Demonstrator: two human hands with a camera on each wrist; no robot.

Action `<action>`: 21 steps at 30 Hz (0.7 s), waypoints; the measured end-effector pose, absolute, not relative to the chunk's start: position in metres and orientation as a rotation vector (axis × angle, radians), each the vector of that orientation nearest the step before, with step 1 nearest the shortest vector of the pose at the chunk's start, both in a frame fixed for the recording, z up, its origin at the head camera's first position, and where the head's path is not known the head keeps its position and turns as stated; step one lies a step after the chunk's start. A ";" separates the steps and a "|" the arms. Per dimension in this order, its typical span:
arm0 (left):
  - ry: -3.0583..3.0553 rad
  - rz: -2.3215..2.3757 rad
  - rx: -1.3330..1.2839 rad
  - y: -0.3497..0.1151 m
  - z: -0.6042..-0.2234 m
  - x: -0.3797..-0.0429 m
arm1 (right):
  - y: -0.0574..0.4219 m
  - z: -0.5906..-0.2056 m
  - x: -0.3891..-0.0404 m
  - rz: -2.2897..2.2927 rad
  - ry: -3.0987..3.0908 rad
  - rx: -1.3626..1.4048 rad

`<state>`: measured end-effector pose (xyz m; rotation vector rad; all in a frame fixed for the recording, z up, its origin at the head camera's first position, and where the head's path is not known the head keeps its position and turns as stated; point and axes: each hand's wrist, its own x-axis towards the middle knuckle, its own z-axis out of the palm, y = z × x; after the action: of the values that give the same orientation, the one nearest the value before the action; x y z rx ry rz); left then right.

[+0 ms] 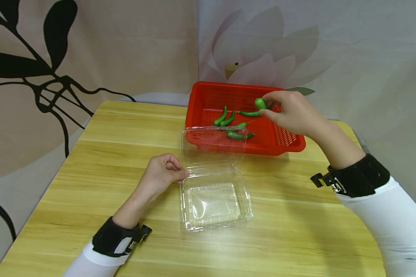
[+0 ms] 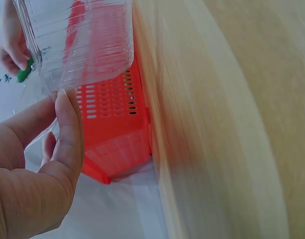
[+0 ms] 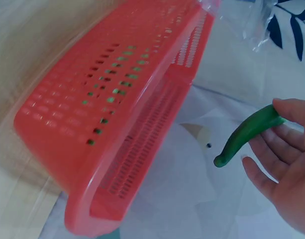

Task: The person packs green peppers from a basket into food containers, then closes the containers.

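Observation:
My left hand (image 1: 162, 172) pinches the side edge of a clear plastic clamshell box (image 1: 213, 200) near its hinge, between thumb and fingers. The box lies unfolded on the table, and its lid (image 1: 213, 148) leans over the front rim of a red plastic basket (image 1: 201, 89). Above that basket, my right hand (image 1: 294, 111) holds a green chili pepper (image 3: 249, 133) by one end between thumb and fingertips. Several other green peppers (image 1: 227, 120) lie inside the basket, some seen through the lid.
The basket has slotted sides and stands at the back of the wooden table (image 1: 124, 215). Directly behind it hangs a printed cloth (image 1: 159, 46) with leaf and flower patterns. Both wrists wear black straps (image 1: 362, 177) with small devices attached.

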<state>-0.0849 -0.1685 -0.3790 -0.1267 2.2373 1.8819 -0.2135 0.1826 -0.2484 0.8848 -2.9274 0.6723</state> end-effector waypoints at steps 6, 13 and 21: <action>2.235 1.878 -0.129 -0.168 -0.379 -0.086 | 0.175 -0.247 -0.193 0.685 -2.826 0.961; 2.234 1.879 -0.122 -0.169 -0.380 -0.087 | 0.161 -0.254 -0.174 0.692 -2.702 1.142; 2.225 1.889 -0.124 -0.170 -0.382 -0.087 | 0.141 -0.270 -0.151 0.659 -2.575 1.338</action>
<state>-0.0869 -0.1696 -0.3818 -0.1236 2.2245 1.8886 -0.1511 0.1414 -0.2699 1.3382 -2.5753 0.6588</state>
